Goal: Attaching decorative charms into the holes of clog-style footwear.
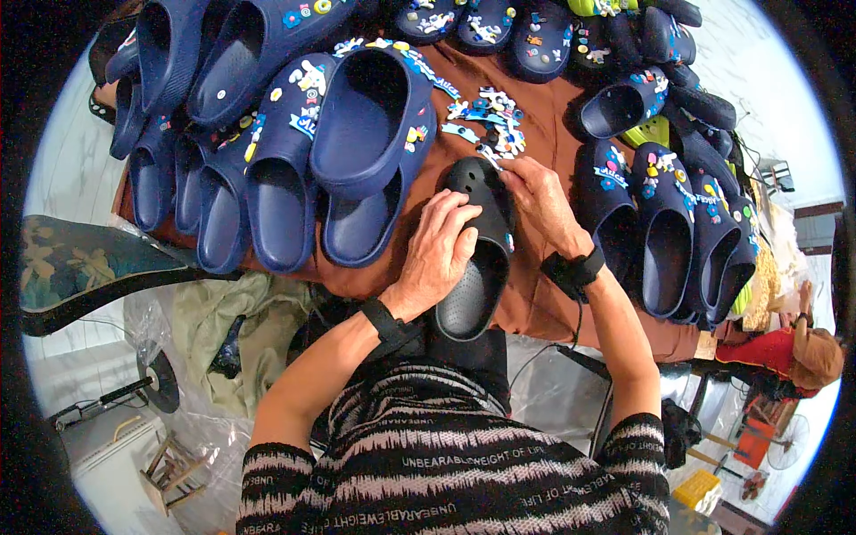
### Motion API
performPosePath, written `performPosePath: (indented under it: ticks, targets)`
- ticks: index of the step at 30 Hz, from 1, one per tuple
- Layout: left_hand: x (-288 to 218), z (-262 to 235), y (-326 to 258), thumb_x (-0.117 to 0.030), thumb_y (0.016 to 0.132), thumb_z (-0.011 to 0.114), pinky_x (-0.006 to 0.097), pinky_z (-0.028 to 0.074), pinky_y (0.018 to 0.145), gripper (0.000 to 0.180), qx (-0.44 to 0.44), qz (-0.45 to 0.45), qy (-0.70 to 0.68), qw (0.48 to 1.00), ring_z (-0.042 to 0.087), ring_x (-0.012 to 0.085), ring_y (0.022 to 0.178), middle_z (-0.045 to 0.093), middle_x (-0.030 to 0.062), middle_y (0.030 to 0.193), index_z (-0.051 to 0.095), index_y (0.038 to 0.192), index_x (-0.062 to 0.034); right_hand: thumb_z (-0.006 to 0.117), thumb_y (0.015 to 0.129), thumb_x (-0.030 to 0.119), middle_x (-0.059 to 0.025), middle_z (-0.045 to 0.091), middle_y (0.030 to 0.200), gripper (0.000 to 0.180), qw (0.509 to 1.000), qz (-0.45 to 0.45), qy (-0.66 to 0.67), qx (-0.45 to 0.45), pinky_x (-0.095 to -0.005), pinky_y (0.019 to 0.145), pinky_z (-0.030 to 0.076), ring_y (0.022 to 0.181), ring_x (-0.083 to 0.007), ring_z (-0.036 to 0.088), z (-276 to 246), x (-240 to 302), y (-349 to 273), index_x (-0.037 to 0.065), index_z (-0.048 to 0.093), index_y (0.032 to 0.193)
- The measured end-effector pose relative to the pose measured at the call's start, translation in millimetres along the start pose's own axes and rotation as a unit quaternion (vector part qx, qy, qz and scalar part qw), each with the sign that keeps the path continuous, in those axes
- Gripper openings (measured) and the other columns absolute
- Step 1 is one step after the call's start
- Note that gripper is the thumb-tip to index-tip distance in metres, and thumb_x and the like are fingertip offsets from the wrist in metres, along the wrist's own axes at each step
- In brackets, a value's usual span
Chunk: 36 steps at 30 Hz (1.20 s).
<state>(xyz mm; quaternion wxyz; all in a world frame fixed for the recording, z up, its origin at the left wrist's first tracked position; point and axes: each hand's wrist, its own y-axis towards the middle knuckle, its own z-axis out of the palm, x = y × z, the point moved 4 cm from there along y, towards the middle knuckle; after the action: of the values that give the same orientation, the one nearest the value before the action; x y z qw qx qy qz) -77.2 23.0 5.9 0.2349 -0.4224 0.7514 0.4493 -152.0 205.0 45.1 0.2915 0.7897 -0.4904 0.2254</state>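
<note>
Left hand (440, 245) clamped the black clog (477, 259) mid-frame, right hand (535, 196) pinched a charm (489, 157) at its toe; I'd have pressed squarely.

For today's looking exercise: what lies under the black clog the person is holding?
Under the black clog a brown cloth shows around its edges. Both hands, left hand and right hand, cover its front, and what lies directly beneath is hidden.

The left hand (441, 245) hides the black clog's (477, 267) left side.
</note>
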Motion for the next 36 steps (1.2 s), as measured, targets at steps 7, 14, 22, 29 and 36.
performPosePath:
  ticks: [7,14,22,29,36]
  targets:
    - [0.3,-0.9,-0.7,-0.029,0.105,0.045,0.049,0.035,0.113,0.035,0.001,-0.004,0.002,1.000,0.044,0.0409,0.133,0.052,0.0199,0.134,0.058,0.126,-0.0037,0.061,0.093,0.009,-0.0232,0.069,0.101,0.022,0.999,0.027,0.032,0.012,-0.0416,0.083,0.052,0.094,-0.0371,0.068,3.5,-2.4,0.1,-0.004,0.068,0.110]
    - [0.8,-0.7,-0.4,-0.028,0.100,0.055,0.052,0.037,0.111,0.035,0.006,0.003,-0.004,1.000,0.043,0.0431,0.131,0.050,0.0199,0.133,0.057,0.125,-0.0027,0.060,0.092,0.011,-0.0142,0.070,0.085,0.024,0.986,0.124,0.110,0.026,-0.0349,0.079,0.052,0.083,-0.0195,0.065,-1.5,-24.3,6.3,-0.007,0.068,0.107]
    - [-3.4,-1.0,0.3,-0.034,0.094,0.067,0.052,0.037,0.110,0.048,0.024,0.007,0.012,1.000,0.041,0.0427,0.132,0.048,0.0204,0.136,0.054,0.128,-0.0033,0.062,0.091,0.010,-0.0151,0.070,0.086,0.023,0.986,0.122,0.114,0.025,-0.0341,0.078,0.052,0.082,-0.0197,0.066,0.7,-26.9,5.2,-0.006,0.068,0.107]
    - [-1.9,0.1,-0.3,-0.027,0.090,0.071,0.051,0.038,0.110,0.048,0.028,0.009,0.020,0.999,0.041,0.0427,0.133,0.047,0.0197,0.136,0.053,0.128,-0.0032,0.063,0.089,0.006,-0.0208,0.067,0.098,0.020,0.998,0.049,0.039,0.006,-0.0389,0.083,0.051,0.093,-0.0317,0.066,2.6,0.3,-1.3,-0.005,0.069,0.104]
    - [-5.5,0.6,1.1,0.010,0.077,0.061,0.048,0.035,0.115,0.050,0.029,-0.029,-0.004,0.999,0.042,0.0403,0.135,0.050,0.0186,0.135,0.057,0.125,-0.0046,0.064,0.087,0.007,-0.0190,0.063,0.098,0.022,0.999,-0.010,-0.040,0.022,-0.0448,0.080,0.051,0.095,-0.0388,0.064,11.7,5.1,-8.5,0.000,0.068,0.107]
